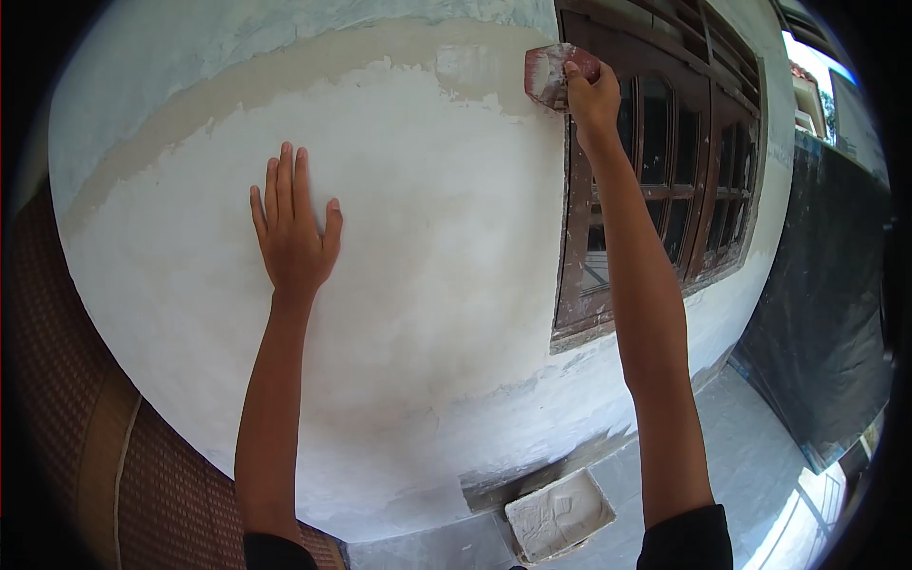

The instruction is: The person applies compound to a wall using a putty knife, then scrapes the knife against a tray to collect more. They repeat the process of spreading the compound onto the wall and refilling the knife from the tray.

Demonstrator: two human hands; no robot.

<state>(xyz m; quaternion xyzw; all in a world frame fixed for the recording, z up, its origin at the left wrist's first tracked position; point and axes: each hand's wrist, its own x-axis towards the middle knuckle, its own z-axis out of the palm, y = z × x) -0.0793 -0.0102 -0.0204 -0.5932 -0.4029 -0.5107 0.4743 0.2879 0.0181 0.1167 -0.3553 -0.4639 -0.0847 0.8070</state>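
Observation:
My left hand lies flat against the white plastered wall, fingers spread, holding nothing. High on the right, my right hand grips a reddish putty scraper smeared with white filler. The scraper's blade is at the wall beside the upper left corner of the brown window frame. A beige band of bare wall curves across above the white coat. One patch of thin filler shows within that band, left of the scraper.
A tray of white putty sits on the grey tiled floor at the wall's foot. Dark sheeting hangs at the right. A brown woven panel stands at the lower left. The window has dark glass panes.

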